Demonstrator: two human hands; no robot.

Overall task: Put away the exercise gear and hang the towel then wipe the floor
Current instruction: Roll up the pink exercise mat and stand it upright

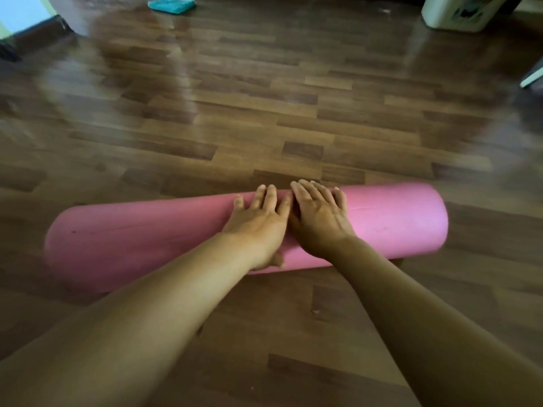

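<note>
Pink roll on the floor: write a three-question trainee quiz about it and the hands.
1. True or false: both hands lie flat on top of the pink roll.
2. What lies on the floor at the far top of the view? A) teal cloth B) red ball C) shoe
3. The left hand and right hand rest near the roll's ____.

Key: 1 true; 2 A, the teal cloth; 3 middle.
</note>
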